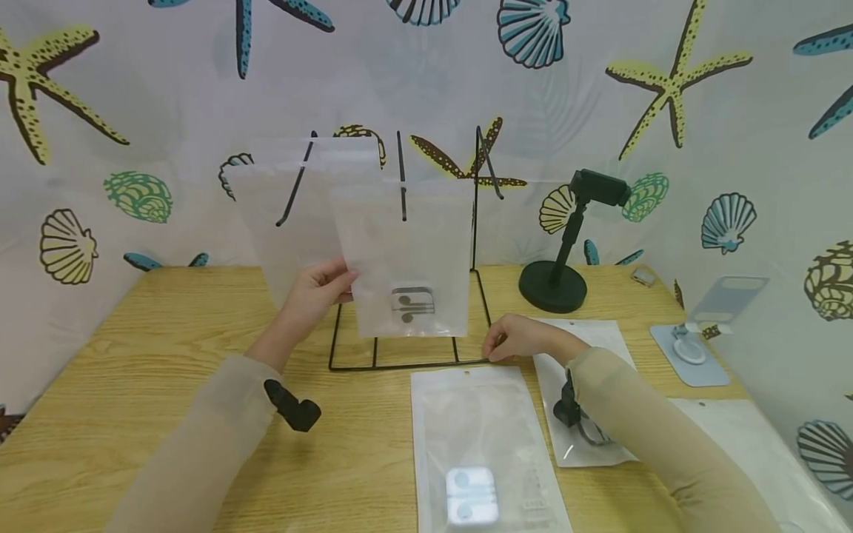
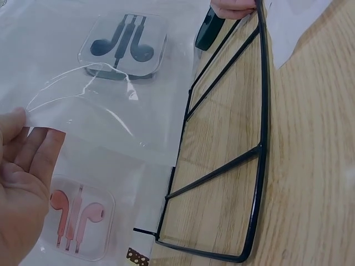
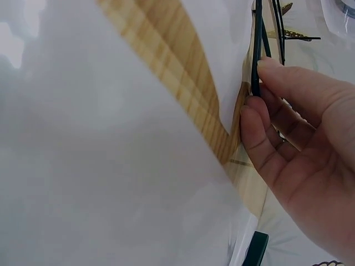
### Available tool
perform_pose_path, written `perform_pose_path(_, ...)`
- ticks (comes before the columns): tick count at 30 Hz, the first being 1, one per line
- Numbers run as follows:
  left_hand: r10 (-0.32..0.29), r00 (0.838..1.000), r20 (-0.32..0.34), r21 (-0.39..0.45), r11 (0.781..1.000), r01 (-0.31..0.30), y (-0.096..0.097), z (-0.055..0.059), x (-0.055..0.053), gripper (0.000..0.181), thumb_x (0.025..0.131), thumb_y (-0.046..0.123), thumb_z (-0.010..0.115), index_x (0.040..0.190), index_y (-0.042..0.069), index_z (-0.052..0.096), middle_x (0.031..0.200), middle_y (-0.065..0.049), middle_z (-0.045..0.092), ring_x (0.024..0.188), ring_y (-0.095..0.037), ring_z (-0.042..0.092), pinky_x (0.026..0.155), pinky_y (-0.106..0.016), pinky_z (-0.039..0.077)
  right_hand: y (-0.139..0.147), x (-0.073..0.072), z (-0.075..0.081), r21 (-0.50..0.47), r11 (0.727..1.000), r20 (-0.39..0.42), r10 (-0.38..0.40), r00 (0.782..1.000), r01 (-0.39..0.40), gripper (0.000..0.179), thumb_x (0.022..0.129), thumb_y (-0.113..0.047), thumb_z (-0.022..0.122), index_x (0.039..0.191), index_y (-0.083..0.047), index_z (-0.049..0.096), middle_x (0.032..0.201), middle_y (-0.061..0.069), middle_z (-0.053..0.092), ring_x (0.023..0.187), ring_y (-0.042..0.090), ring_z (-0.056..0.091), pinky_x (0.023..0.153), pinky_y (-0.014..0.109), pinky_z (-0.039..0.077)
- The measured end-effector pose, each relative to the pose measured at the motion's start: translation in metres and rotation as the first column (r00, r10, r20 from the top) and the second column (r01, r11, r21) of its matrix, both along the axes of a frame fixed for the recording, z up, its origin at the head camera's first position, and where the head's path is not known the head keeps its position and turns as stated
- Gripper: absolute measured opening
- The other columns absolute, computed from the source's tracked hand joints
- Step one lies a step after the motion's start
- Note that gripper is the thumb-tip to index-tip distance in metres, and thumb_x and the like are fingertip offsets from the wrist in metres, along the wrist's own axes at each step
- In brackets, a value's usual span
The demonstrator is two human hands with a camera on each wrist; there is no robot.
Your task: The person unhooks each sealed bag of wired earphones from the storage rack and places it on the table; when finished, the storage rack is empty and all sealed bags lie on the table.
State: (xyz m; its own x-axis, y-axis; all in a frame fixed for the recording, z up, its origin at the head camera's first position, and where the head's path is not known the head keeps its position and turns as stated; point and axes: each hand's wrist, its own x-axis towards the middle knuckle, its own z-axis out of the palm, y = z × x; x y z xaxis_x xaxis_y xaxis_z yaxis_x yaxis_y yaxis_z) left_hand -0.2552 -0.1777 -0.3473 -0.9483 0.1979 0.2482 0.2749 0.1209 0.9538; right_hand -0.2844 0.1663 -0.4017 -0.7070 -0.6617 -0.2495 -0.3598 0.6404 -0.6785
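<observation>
A black wire display rack (image 1: 408, 367) stands on the wooden table, with clear-fronted pouches hanging from its hooks. My left hand (image 1: 318, 290) pinches the left edge of the front pouch (image 1: 406, 244), thumb on its face and fingers behind. That pouch contains dark earphones in a clear case (image 2: 123, 47). Behind it hangs another pouch (image 1: 293, 200); pink earphones (image 2: 77, 216) show in its case in the left wrist view. My right hand (image 1: 516, 337) grips the rack's base wire at the front right corner, its thumb (image 3: 288, 83) against the black wire.
In front of the rack lies a pouch (image 1: 480, 414) with a white earphone case. More pouches (image 1: 586, 340) (image 1: 726, 422) lie under and beside my right arm. A black stand (image 1: 553, 285) is behind, and a white folding stand (image 1: 689, 355) at right. Patterned cloth hangs around the table.
</observation>
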Motion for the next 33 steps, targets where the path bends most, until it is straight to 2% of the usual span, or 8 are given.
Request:
perform_pose_path(7,-0.002,1.000,-0.007,0.014,1.000,0.002,0.001,0.002,0.003,0.036,0.095,0.011,0.052,0.122,-0.013,0.051,0.089,0.008,0.064,0.075,-0.006,0.060,0.073,-0.022,0.052,-0.001,0.000,0.000,0.003,1.000,0.001,-0.003,1.000,0.003,0.005,0.082,-0.002,0.067,0.085,-0.004,0.070,0.080,-0.002,0.063,0.073,0.011,0.053,0.066,0.023,0.046)
perform_pose_path(11,0.005,1.000,-0.009,0.018,1.000,-0.005,0.000,0.002,0.004,0.034,0.095,0.009,0.053,0.120,-0.014,0.052,0.086,0.007,0.063,0.072,-0.007,0.060,0.073,-0.026,0.053,-0.001,0.000,0.001,0.008,1.000,0.001,-0.004,1.000,0.004,0.005,0.082,-0.002,0.067,0.085,-0.003,0.070,0.080,-0.001,0.063,0.072,0.011,0.053,0.066,0.023,0.046)
perform_pose_path(17,-0.002,0.999,-0.043,-0.001,1.000,0.002,-0.002,0.002,0.007,0.027,0.093,0.010,0.055,0.113,-0.007,0.061,0.080,0.002,0.060,0.069,-0.008,0.056,0.071,-0.029,0.054,-0.002,0.001,0.001,0.006,1.000,0.003,-0.011,1.000,0.011,0.005,0.082,-0.001,0.067,0.085,-0.002,0.071,0.080,0.000,0.063,0.072,0.011,0.053,0.065,0.023,0.046)
perform_pose_path(22,-0.026,0.997,-0.073,-0.003,1.000,0.026,-0.003,0.003,0.013,0.021,0.093,0.009,0.055,0.109,-0.002,0.064,0.092,-0.002,0.058,0.075,-0.011,0.057,0.071,-0.027,0.053,-0.002,0.001,0.002,0.001,1.000,0.016,-0.018,1.000,0.018,0.005,0.082,-0.001,0.067,0.085,-0.001,0.070,0.080,0.000,0.064,0.072,0.010,0.054,0.065,0.022,0.047)
perform_pose_path(25,-0.030,0.997,-0.073,-0.001,1.000,0.030,-0.004,0.003,0.018,0.022,0.093,0.010,0.055,0.109,-0.002,0.064,0.099,-0.004,0.052,0.076,-0.011,0.056,0.071,-0.025,0.053,-0.002,0.001,0.002,-0.006,1.000,0.026,-0.019,0.999,0.019,0.005,0.082,-0.001,0.067,0.086,-0.001,0.070,0.080,0.001,0.064,0.072,0.010,0.054,0.065,0.022,0.047)
perform_pose_path(29,-0.037,0.997,-0.062,0.025,0.999,0.039,-0.005,0.003,0.021,0.019,0.093,0.009,0.056,0.108,0.004,0.067,0.106,-0.007,0.046,0.077,-0.011,0.055,0.070,-0.024,0.053,-0.001,0.002,0.002,-0.008,1.000,0.022,-0.015,1.000,0.015,0.005,0.082,-0.001,0.067,0.086,-0.001,0.070,0.081,0.001,0.064,0.072,0.011,0.055,0.065,0.022,0.047)
perform_pose_path(31,-0.040,0.998,-0.056,0.031,0.999,0.042,-0.005,0.003,0.023,0.021,0.093,0.008,0.055,0.110,0.003,0.066,0.110,-0.007,0.045,0.078,-0.011,0.055,0.071,-0.026,0.053,-0.001,0.002,0.002,-0.009,1.000,0.020,-0.014,1.000,0.014,0.005,0.082,-0.001,0.067,0.086,-0.001,0.070,0.081,0.001,0.064,0.072,0.011,0.055,0.065,0.022,0.047)
perform_pose_path(33,-0.033,0.998,-0.051,0.014,0.999,0.033,-0.005,0.003,0.025,0.023,0.093,0.009,0.055,0.111,-0.004,0.064,0.111,-0.008,0.044,0.079,-0.011,0.054,0.071,-0.025,0.053,-0.001,0.002,0.002,-0.009,1.000,0.019,-0.012,1.000,0.013,0.005,0.082,-0.001,0.067,0.086,-0.001,0.070,0.082,0.001,0.064,0.072,0.011,0.055,0.065,0.023,0.047)
